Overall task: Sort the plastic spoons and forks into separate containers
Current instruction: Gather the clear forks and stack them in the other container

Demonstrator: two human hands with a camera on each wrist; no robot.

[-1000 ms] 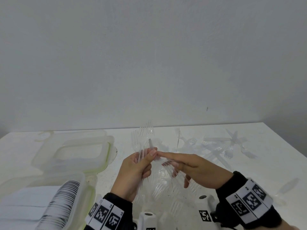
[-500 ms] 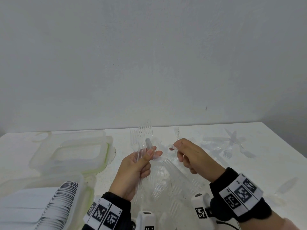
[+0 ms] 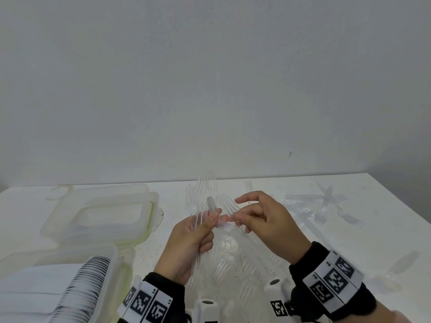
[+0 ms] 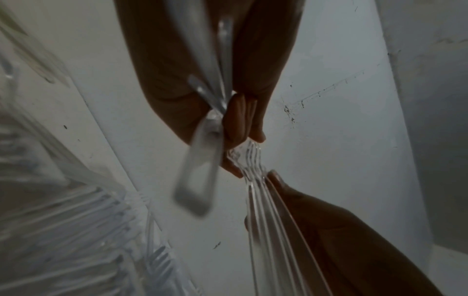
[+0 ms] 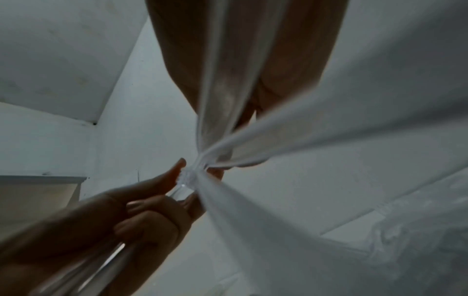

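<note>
Loose forks (image 3: pixel 233 259) crowd the table (image 3: pixel 268 183) under the hands, containers (image 3: pixel 98 213) block the left, scattered cutlery (image 3: pixel 324 203) the far right.

— What is different about the right hand (image 3: pixel 268 220)?
— It comes back from 3 o'clock to the left hand (image 3: pixel 189 241), now pinching a clear fork (image 3: pixel 229 209).
— And the fork?
— It now meets the bunch of forks (image 3: pixel 205 194).

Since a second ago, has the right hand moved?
Yes. The right hand was stretched out low toward the left hand; it has lifted and now pinches a fork beside the held bundle, judged against the container.
</note>
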